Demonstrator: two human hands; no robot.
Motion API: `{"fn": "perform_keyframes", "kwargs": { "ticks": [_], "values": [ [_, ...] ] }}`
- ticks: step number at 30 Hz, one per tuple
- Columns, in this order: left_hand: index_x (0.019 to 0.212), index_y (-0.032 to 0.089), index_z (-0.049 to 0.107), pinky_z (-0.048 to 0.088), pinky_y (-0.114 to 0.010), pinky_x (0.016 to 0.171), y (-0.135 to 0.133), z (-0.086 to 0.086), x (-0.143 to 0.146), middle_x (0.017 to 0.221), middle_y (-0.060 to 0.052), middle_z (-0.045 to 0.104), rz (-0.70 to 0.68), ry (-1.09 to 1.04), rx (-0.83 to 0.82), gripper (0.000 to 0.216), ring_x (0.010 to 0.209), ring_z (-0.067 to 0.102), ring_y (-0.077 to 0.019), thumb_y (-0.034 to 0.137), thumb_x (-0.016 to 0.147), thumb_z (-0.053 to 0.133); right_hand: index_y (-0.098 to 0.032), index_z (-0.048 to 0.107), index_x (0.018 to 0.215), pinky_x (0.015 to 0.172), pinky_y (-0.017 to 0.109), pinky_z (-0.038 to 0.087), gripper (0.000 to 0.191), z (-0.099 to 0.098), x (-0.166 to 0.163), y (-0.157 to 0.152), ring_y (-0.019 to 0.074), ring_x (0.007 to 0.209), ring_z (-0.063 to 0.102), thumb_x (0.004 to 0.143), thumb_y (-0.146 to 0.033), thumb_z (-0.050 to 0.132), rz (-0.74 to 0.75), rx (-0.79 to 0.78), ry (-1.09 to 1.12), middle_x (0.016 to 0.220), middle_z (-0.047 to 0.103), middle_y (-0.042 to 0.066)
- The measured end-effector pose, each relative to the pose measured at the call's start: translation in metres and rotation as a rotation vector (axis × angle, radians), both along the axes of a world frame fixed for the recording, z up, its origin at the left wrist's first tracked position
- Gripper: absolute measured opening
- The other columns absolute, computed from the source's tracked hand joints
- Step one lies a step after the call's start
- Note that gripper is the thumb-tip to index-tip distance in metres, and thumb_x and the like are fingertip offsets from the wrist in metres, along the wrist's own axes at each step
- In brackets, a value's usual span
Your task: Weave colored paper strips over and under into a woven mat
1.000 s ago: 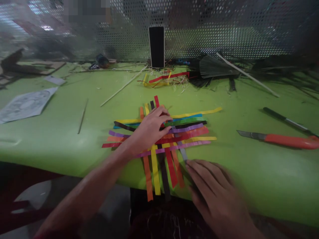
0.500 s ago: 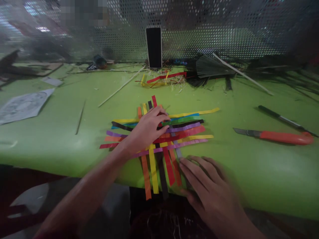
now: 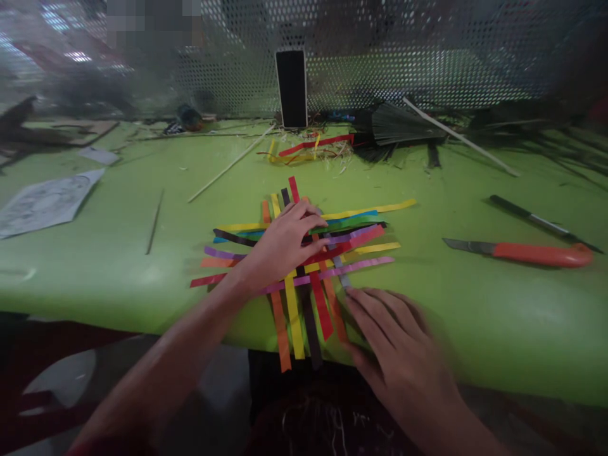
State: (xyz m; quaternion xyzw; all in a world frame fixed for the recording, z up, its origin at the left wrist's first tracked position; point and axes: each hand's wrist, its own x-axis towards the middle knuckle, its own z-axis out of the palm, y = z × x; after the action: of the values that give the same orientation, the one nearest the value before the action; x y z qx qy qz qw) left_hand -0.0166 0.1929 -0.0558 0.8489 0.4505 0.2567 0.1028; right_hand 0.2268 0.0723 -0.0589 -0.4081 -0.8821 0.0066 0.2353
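Colourful flat strips lie crossed over and under each other in a woven patch point(image 3: 313, 269) near the table's front edge. My left hand point(image 3: 282, 237) rests on top of the weave, its fingers bent and spread, with thumb and index finger apart. It hides the patch's middle. Lower right, my right hand point(image 3: 396, 335) lies with fingers stretched out, their tips touching a grey strip point(image 3: 341, 269). That strip's lower end is hidden under the fingers. An orange strip point(image 3: 334, 304) runs beside the right thumb. Black, yellow and orange ends hang over the edge.
An orange-handled knife point(image 3: 541, 253) and a dark pen-like tool point(image 3: 536, 218) lie at the right. A phone point(image 3: 292, 88) stands against the perforated metal screen point(image 3: 228, 69). Loose strip scraps point(image 3: 316, 145), thin sticks point(image 3: 232, 163), dark bristles point(image 3: 399, 126) and a printed paper point(image 3: 50, 201) lie about.
The view has shifted slightly. Several strip ends on the right have bent a little upward in the view. Both hands stay in nearly the same places on the strips.
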Motion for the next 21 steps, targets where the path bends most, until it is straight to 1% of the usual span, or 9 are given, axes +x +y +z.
{"fn": "perform_keyframes", "kwargs": {
  "ticks": [3, 5, 8, 11, 16, 21],
  "values": [
    [0.121, 0.02, 0.067, 0.05, -0.049, 0.107, -0.0004, -0.0014, -0.0002, 0.127, -0.011, 0.063, 0.004, -0.001, -0.007, 0.024, 0.124, 0.06, -0.0291, 0.03, 0.1, 0.067, -0.011, 0.062, 0.135, 0.101, 0.047, 0.049, 0.035, -0.0007, -0.0003, -0.0003, 0.0285, 0.118, 0.063, 0.105, -0.026, 0.052, -0.026, 0.022, -0.004, 0.132, 0.072, 0.012],
    [0.121, 0.02, 0.066, 0.05, -0.049, 0.108, -0.0008, -0.0017, 0.0001, 0.127, -0.012, 0.063, 0.004, 0.005, -0.003, 0.024, 0.124, 0.06, -0.0295, 0.03, 0.1, 0.067, -0.011, 0.062, 0.135, 0.103, 0.047, 0.048, 0.034, -0.0018, -0.0012, -0.0003, 0.0279, 0.118, 0.063, 0.105, -0.024, 0.051, -0.016, 0.023, -0.008, 0.133, 0.072, 0.01],
    [0.121, 0.019, 0.066, 0.049, -0.049, 0.109, -0.0014, -0.0014, 0.0007, 0.128, -0.012, 0.062, -0.002, 0.013, 0.004, 0.023, 0.125, 0.059, -0.0297, 0.029, 0.1, 0.066, -0.014, 0.062, 0.136, 0.108, 0.047, 0.043, 0.034, -0.0044, -0.0029, -0.0008, 0.0271, 0.123, 0.062, 0.105, -0.021, 0.051, 0.003, 0.004, 0.001, 0.138, 0.071, 0.006],
    [0.12, 0.018, 0.066, 0.048, -0.049, 0.11, -0.0021, -0.0009, 0.0011, 0.129, -0.013, 0.062, 0.0, 0.0, 0.002, 0.023, 0.126, 0.059, -0.0295, 0.028, 0.1, 0.066, -0.014, 0.062, 0.137, 0.11, 0.048, 0.039, 0.035, -0.0061, -0.0053, -0.0016, 0.0272, 0.125, 0.06, 0.106, -0.022, 0.05, -0.026, -0.004, 0.021, 0.14, 0.07, 0.005],
    [0.119, 0.02, 0.067, 0.047, -0.05, 0.111, -0.0029, -0.0017, 0.0011, 0.127, -0.011, 0.062, 0.011, -0.018, -0.001, 0.021, 0.124, 0.06, -0.028, 0.028, 0.099, 0.068, -0.01, 0.062, 0.138, 0.106, 0.048, 0.04, 0.038, -0.0036, -0.0091, -0.0006, 0.0283, 0.121, 0.061, 0.106, -0.027, 0.051, -0.028, 0.028, -0.031, 0.14, 0.07, 0.007],
    [0.118, 0.021, 0.067, 0.05, -0.047, 0.108, -0.0022, -0.0027, 0.0003, 0.126, -0.011, 0.061, 0.037, -0.053, 0.006, 0.022, 0.123, 0.061, -0.027, 0.03, 0.097, 0.071, -0.01, 0.063, 0.137, 0.106, 0.048, 0.041, 0.037, -0.0026, -0.0073, 0.0003, 0.0279, 0.121, 0.062, 0.107, -0.028, 0.049, -0.03, 0.039, -0.031, 0.141, 0.069, 0.008]
  ]
}}
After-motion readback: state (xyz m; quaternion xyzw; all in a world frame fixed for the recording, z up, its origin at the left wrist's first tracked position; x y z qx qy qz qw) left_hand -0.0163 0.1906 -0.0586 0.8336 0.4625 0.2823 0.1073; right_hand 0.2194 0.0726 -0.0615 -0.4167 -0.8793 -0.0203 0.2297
